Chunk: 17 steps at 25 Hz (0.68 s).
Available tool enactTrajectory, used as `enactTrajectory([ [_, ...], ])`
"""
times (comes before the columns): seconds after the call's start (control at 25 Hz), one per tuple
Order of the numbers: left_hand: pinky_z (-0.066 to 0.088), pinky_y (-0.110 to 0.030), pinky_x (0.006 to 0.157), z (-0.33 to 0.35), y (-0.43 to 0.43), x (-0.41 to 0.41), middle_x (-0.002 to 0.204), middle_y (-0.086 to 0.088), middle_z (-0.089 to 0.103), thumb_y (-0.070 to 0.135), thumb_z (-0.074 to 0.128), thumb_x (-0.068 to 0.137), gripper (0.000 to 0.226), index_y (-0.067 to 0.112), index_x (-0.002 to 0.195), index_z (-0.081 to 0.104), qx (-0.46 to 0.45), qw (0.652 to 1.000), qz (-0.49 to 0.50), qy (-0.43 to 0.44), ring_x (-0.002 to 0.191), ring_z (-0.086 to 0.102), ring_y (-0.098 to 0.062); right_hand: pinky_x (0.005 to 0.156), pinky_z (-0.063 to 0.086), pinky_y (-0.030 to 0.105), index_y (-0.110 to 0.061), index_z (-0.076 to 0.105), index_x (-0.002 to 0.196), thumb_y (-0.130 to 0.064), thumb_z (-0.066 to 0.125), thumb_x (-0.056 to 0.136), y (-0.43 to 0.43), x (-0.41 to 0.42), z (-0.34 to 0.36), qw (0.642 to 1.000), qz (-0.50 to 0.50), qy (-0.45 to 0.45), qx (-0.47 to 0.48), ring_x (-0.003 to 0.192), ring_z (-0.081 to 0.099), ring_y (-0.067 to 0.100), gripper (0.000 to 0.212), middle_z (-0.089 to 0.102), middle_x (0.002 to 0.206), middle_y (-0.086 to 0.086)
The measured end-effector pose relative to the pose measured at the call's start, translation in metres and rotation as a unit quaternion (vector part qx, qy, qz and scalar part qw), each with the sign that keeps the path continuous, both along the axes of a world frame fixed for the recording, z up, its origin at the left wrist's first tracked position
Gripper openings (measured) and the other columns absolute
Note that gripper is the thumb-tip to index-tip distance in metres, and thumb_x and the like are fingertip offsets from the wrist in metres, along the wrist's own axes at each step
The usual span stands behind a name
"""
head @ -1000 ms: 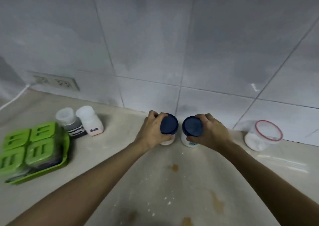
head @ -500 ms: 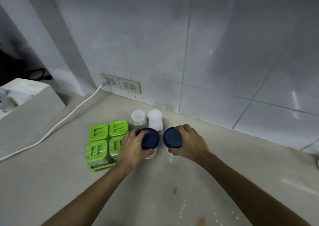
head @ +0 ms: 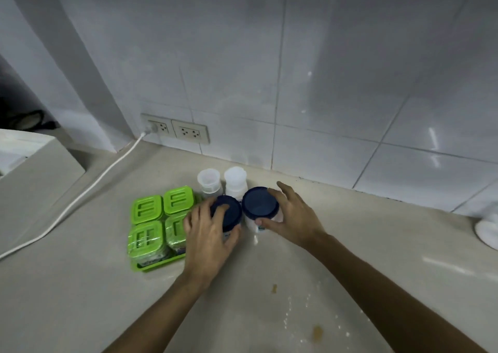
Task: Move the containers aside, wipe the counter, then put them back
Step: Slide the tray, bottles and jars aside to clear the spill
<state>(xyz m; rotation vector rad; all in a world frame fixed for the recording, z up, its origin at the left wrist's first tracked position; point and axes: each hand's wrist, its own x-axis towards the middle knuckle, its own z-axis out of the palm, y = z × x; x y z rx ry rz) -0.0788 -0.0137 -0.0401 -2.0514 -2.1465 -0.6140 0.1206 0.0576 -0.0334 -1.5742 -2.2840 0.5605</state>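
Two white jars with dark blue lids stand side by side on the beige counter (head: 80, 285), right of the green tray. My left hand (head: 207, 239) is wrapped over the left jar (head: 227, 209), fingers on the lid and thumb on its side. My right hand (head: 293, 220) is at the right jar (head: 260, 203) with its fingers spread apart; only the thumb touches the jar's side. Behind them stand two small white bottles (head: 207, 181) (head: 235, 180).
A green tray (head: 151, 266) holds several green-lidded containers (head: 147, 208). A white container (head: 487, 231) shows at the right edge. Brown stains (head: 318, 332) and white crumbs mark the near counter. A white cable (head: 80, 196) runs from the wall socket (head: 190, 133).
Both hands carried the blue-lidded jars left, from beside the red-rimmed container to the green tray. The right hand's fingers have spread off its jar.
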Motion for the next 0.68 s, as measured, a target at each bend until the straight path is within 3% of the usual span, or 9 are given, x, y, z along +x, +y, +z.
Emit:
enactTrajectory([
  [0.08,0.036,-0.036,0.089,-0.006,-0.016,0.022,0.118,-0.003,0.057,0.033,0.059,0.079,0.033,0.019,0.108,0.056,0.048,0.993,-0.107,0.018,0.106,0.054,-0.025,0.100,0.041,0.031,-0.021,0.044,0.135,-0.056,0.052,0.087,-0.018,0.030,-0.008,0.998,-0.037,0.004,0.051,0.131,0.042,0.017,0.060,0.037,0.149,0.000],
  [0.16,0.035,-0.030,0.085,-0.021,-0.031,0.057,0.107,0.000,0.060,0.029,0.055,0.078,0.024,0.020,0.100,0.057,0.035,0.977,-0.207,0.023,0.097,0.058,-0.021,0.095,0.043,0.025,-0.021,0.053,0.126,-0.053,0.045,0.091,-0.046,0.069,-0.022,0.995,-0.074,-0.004,0.065,0.122,0.050,0.015,0.048,0.047,0.140,-0.002],
  [0.28,0.035,-0.023,0.084,-0.047,-0.036,0.121,0.102,0.006,0.062,0.030,0.054,0.078,0.020,0.025,0.097,0.057,-0.014,0.959,-0.280,-0.028,0.096,0.051,-0.011,0.082,0.046,0.022,-0.021,0.064,0.106,-0.063,0.028,0.090,-0.084,0.143,-0.043,0.989,-0.134,0.020,0.055,0.105,0.060,0.016,0.058,0.061,0.117,-0.004],
  [0.36,0.036,-0.022,0.087,-0.060,-0.028,0.173,0.103,0.006,0.063,0.034,0.054,0.076,0.026,0.025,0.101,0.056,-0.024,0.947,-0.318,-0.042,0.098,0.050,-0.010,0.082,0.044,0.023,-0.021,0.065,0.097,-0.066,0.025,0.090,-0.100,0.203,-0.050,0.981,-0.183,0.042,0.057,0.099,0.061,0.017,0.060,0.063,0.105,-0.004],
  [0.6,0.035,-0.024,0.090,-0.079,0.009,0.328,0.105,0.005,0.065,0.044,0.049,0.073,0.034,0.026,0.101,0.056,-0.054,0.909,-0.413,0.012,0.096,0.064,-0.012,0.088,0.047,0.037,-0.016,0.062,0.101,-0.046,0.054,0.088,-0.101,0.358,-0.038,0.939,-0.306,-0.026,0.153,0.105,0.058,0.025,0.034,0.061,0.111,0.004],
  [0.68,0.038,-0.023,0.089,-0.081,0.018,0.373,0.106,0.004,0.065,0.045,0.048,0.071,0.037,0.026,0.102,0.054,-0.050,0.907,-0.418,0.015,0.095,0.065,-0.013,0.091,0.048,0.045,-0.010,0.058,0.113,-0.038,0.069,0.081,-0.080,0.392,-0.032,0.914,-0.365,-0.052,0.171,0.114,0.053,0.034,0.044,0.055,0.126,0.015],
])
